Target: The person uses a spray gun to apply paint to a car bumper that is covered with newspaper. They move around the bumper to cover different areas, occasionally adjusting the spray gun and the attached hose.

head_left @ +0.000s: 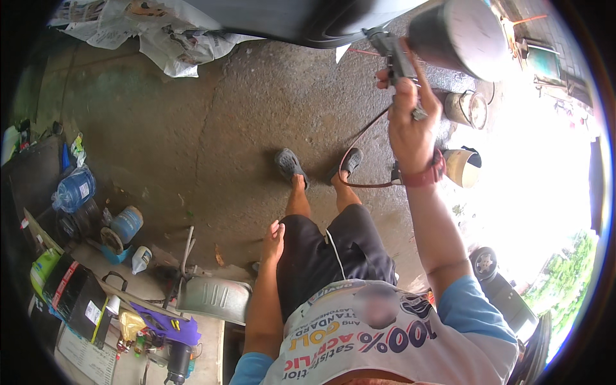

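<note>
Raised at the upper right, my right hand (pixel 412 119) is closed around the handle of a metal spray gun (pixel 396 56). A thin dark red hose (pixel 363 133) hangs in a loop below that hand. Just right of the gun is a large dark, blurred cylindrical vessel (pixel 443 38); I cannot tell whether it joins the gun. A glossy dark curved panel (pixel 276 16) lies ahead of the gun, with printed masking paper (pixel 170 38) along its left part. My left hand (pixel 274 242) hangs beside my left thigh, fingers loosely bent and holding nothing.
A used paint can (pixel 465 109) and a beige container (pixel 463 168) stand on the concrete floor at right. On the left are a blue water bottle (pixel 74 190), a blue-labelled can (pixel 126 223), a white bottle (pixel 141 260) and a metal wheelbarrow tray (pixel 215 299).
</note>
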`<state>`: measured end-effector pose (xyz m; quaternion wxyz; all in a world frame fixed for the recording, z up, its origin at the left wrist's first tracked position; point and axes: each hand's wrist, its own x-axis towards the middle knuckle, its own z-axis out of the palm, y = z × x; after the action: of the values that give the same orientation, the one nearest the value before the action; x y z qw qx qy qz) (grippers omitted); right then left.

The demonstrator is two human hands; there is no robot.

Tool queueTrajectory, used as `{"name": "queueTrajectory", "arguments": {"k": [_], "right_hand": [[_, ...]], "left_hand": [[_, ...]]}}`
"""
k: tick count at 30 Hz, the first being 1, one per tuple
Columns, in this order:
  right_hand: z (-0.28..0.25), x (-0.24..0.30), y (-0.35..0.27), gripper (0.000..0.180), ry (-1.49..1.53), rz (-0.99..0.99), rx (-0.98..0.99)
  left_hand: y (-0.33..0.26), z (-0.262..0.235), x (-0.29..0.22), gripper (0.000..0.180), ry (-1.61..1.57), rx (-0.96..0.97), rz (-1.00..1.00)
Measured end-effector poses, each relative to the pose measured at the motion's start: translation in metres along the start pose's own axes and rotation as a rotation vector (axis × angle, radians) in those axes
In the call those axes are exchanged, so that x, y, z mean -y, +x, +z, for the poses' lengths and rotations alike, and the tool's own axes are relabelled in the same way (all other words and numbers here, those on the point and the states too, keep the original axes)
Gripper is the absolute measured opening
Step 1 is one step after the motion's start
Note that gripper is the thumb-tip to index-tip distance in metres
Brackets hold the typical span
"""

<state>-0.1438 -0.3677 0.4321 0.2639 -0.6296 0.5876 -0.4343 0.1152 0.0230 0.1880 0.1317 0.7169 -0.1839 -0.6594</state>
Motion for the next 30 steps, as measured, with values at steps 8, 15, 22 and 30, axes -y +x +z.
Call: {"name": "queueTrajectory", "arguments": {"k": [8, 15, 22, 30], "right_hand": [[0.063, -0.061, -0.002, 0.050, -0.242, 0.127, 0.213], [0.080, -0.105, -0.016, 0.050, -0.244, 0.328, 0.211], [0.040, -0.047, -0.029, 0.052, 0.046, 0.210, 0.026], [0.028, -0.017, -0.021, 0.080, 0.359, 0.302, -0.179]], "left_hand": [[-0.013, -0.020, 0.036, 0.073, 0.038, -0.048, -0.084], [-0.019, -0.018, 0.030, 0.073, 0.142, -0.061, -0.109], [-0.007, -0.003, 0.031, 0.075, 0.099, -0.029, -0.080], [-0.003, 0.023, 0.010, 0.086, 0.436, 0.305, -0.034]]}}
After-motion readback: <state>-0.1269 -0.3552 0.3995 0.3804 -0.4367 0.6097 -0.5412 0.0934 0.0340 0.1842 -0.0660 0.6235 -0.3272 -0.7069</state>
